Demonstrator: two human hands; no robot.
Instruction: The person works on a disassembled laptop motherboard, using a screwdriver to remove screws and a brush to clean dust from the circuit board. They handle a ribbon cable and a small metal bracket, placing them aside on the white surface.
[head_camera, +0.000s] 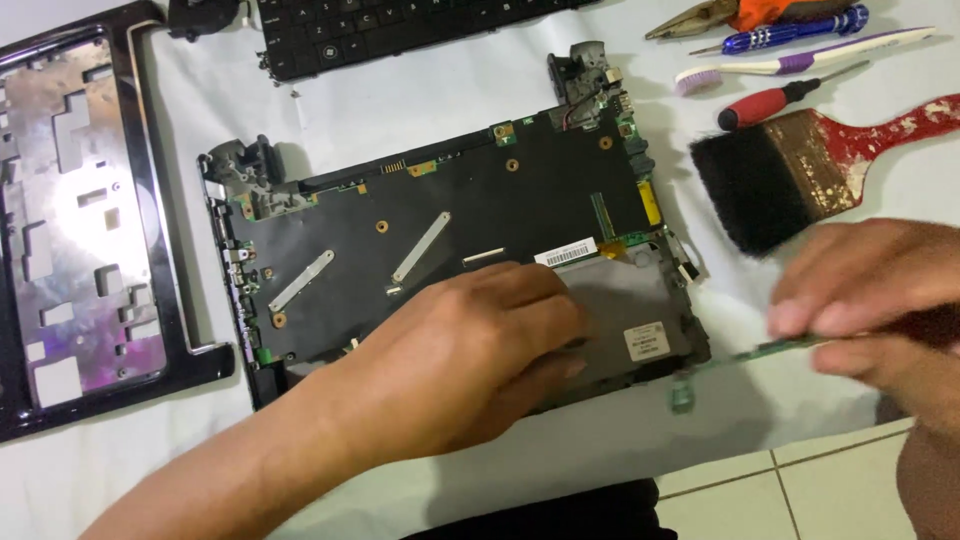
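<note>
Right hand (865, 300), fingers pressed together, pinching one end of a thin green circuit-board strip (745, 355); long axis running leftward toward the opened black laptop base (450, 230). Left hand (480, 350) nearer that base, flat, fingers loosely together, pressing its grey panel (625, 300).

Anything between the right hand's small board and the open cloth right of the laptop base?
Nothing visible. The right hand holds the thin green circuit board over bare white cloth, just off the laptop base. The paintbrush lies farther up. The left hand rests on the base.
</note>
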